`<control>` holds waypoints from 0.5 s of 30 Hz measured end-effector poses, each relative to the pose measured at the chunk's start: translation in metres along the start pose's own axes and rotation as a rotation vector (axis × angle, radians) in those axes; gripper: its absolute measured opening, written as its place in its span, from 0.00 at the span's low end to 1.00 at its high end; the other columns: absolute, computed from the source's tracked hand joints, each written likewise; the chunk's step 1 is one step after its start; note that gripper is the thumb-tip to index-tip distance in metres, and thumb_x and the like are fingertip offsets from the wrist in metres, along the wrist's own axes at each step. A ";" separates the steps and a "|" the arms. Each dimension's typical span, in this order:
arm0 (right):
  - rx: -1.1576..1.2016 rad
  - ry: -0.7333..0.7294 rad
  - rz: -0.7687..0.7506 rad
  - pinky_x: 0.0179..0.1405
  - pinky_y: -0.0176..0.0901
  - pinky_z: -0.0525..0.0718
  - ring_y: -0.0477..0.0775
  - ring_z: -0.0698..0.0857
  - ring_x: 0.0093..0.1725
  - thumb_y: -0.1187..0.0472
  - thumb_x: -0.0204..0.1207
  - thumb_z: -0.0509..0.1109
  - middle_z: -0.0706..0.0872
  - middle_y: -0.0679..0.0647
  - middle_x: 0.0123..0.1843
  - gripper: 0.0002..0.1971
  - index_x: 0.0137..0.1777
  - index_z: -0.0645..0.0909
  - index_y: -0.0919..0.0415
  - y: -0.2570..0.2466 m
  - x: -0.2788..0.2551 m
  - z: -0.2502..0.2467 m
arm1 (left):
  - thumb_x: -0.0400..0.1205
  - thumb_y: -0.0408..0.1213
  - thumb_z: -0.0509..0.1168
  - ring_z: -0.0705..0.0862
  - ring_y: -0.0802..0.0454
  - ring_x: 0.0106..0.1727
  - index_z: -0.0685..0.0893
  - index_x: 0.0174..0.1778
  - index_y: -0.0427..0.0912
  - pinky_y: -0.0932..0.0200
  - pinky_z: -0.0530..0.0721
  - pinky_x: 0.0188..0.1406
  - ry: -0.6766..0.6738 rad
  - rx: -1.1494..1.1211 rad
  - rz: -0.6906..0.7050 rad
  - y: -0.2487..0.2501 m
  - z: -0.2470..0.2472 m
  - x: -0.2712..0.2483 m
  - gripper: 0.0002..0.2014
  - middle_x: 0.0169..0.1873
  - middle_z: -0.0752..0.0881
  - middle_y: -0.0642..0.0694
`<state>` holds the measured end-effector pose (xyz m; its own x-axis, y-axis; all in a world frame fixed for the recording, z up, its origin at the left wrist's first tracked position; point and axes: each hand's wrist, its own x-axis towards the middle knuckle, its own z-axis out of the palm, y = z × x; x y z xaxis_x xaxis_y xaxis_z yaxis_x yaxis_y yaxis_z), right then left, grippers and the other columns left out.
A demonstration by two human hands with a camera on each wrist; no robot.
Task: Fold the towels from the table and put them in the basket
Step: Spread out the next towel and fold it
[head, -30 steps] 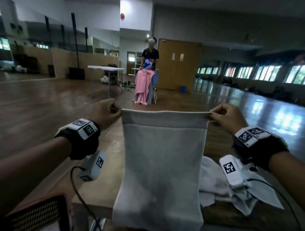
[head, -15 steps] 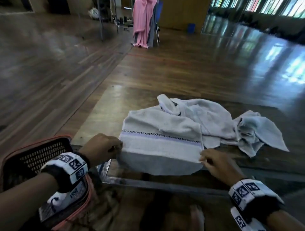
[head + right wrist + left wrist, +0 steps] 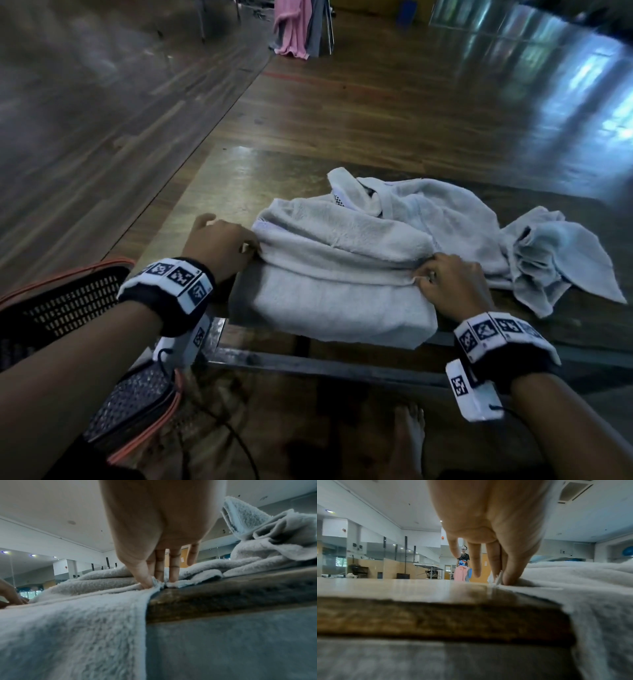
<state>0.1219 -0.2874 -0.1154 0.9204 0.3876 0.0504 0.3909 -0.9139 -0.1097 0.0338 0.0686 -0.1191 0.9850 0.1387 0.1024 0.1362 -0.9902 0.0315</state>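
Head view: a pale grey towel [image 3: 342, 274] lies on the wooden table [image 3: 233, 185], its near part hanging over the table's near edge. The left hand [image 3: 219, 243] pinches the towel's left edge, thumb and fingers closed on the cloth; the right hand [image 3: 452, 284] pinches its right edge likewise. Behind and to the right of that towel lies a heap of crumpled towels [image 3: 513, 246], touching it. A dark mesh basket [image 3: 68, 301] with an orange rim stands below the table's near left corner; its contents cannot be made out. Both wristbands [image 3: 171, 284] bear black-and-white square code markers; no readable writing.

Left wrist view: the left hand [image 3: 488, 534] points down, thumb and forefinger clamped on the towel [image 3: 582, 588] edge at the table [image 3: 402, 588] surface, other fingers spread apart and clear.

Right wrist view: the right hand [image 3: 154, 534] has its thumb and forefinger nipping the towel [image 3: 77, 628] edge at the table's [image 3: 240, 591] near edge; the remaining fingers rest on the cloth.
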 end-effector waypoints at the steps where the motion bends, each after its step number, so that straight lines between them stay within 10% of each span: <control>1: -0.007 0.000 0.005 0.59 0.53 0.74 0.53 0.81 0.55 0.54 0.75 0.67 0.86 0.47 0.53 0.07 0.45 0.88 0.47 0.000 0.002 -0.001 | 0.78 0.46 0.59 0.84 0.50 0.51 0.86 0.42 0.59 0.47 0.57 0.73 -0.001 -0.001 -0.018 -0.001 0.000 0.002 0.09 0.42 0.88 0.55; 10: 0.320 0.129 0.137 0.53 0.54 0.79 0.52 0.80 0.40 0.58 0.69 0.71 0.84 0.46 0.38 0.06 0.33 0.78 0.48 0.002 -0.003 -0.011 | 0.77 0.42 0.65 0.85 0.47 0.44 0.78 0.40 0.50 0.49 0.69 0.64 0.052 -0.241 -0.007 -0.002 -0.018 -0.002 0.02 0.40 0.87 0.53; 15: 0.421 0.347 -0.050 0.38 0.44 0.76 0.50 0.79 0.37 0.67 0.67 0.72 0.81 0.48 0.35 0.07 0.35 0.79 0.55 0.013 -0.028 -0.020 | 0.74 0.39 0.67 0.79 0.52 0.38 0.76 0.36 0.49 0.48 0.74 0.59 0.187 -0.283 0.203 -0.005 -0.035 -0.020 0.06 0.36 0.83 0.55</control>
<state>0.1008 -0.3124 -0.0987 0.8733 0.3020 0.3823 0.4675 -0.7404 -0.4829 0.0097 0.0710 -0.0862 0.9491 -0.0324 0.3133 -0.1192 -0.9577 0.2620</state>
